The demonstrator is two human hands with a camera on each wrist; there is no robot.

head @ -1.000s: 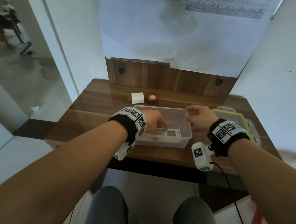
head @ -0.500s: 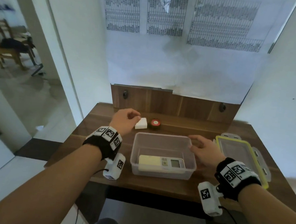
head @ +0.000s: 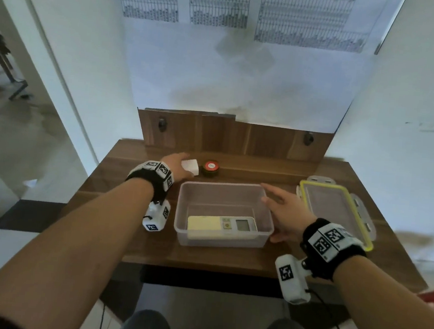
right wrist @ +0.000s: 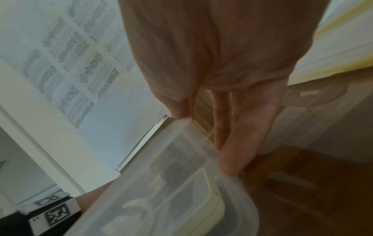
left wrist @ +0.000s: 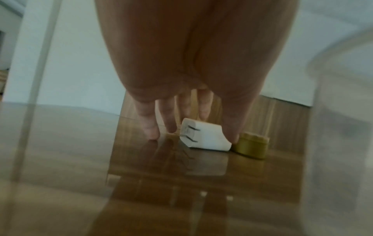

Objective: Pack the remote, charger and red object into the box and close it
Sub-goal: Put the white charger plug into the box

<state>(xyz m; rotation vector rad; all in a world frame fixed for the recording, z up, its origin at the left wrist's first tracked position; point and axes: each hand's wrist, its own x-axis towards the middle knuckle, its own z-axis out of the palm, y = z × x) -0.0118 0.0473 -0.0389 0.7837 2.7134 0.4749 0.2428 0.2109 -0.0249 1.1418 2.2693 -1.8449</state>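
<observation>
The clear plastic box (head: 264, 208) stands open in the middle of the table with the cream remote (head: 222, 224) lying in its near side. Behind it lie the white charger (head: 191, 166) and the round red object (head: 210, 166), side by side. My left hand (head: 177, 167) reaches down over the charger (left wrist: 203, 138): the thumb touches its right end and the fingers (left wrist: 150, 127) come down on its left and behind it. The red object (left wrist: 250, 146) stands just right of the thumb. My right hand (head: 281, 211) lies with straight fingers (right wrist: 238, 143) against the box's right wall (right wrist: 193, 159).
The box's lid (head: 338, 215), clear with a yellow seal and grey clips, lies flat on the table to the right of the box. A wooden back panel (head: 234, 137) rises behind the table against the wall. A glass partition stands at the left.
My left hand left the remote in the box and went back-left to the charger, where it now closes round it. My right hand has stayed at the box's right wall.
</observation>
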